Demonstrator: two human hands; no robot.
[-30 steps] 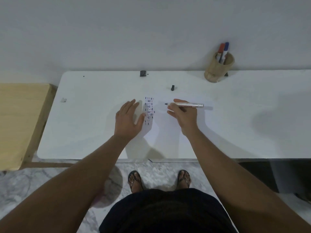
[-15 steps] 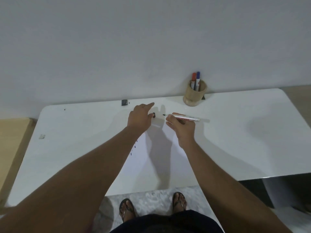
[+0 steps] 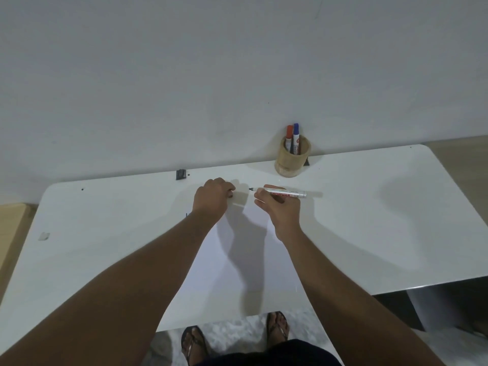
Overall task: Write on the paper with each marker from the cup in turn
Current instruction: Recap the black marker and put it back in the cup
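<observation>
Capping the black marker, judging by the hands

On the white bench (image 3: 369,220), past the paper (image 3: 237,260), the right hand (image 3: 280,207) pinches the uncapped marker (image 3: 280,192); just left of its tip, the left hand (image 3: 212,198) closes on a small dark cap (image 3: 230,196), probably. Next: bring cap to tip, press home.

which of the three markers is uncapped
The marker held level in the right hand, bare tip pointing left. The red-capped marker and blue-capped marker stand capped in the cup.
</observation>
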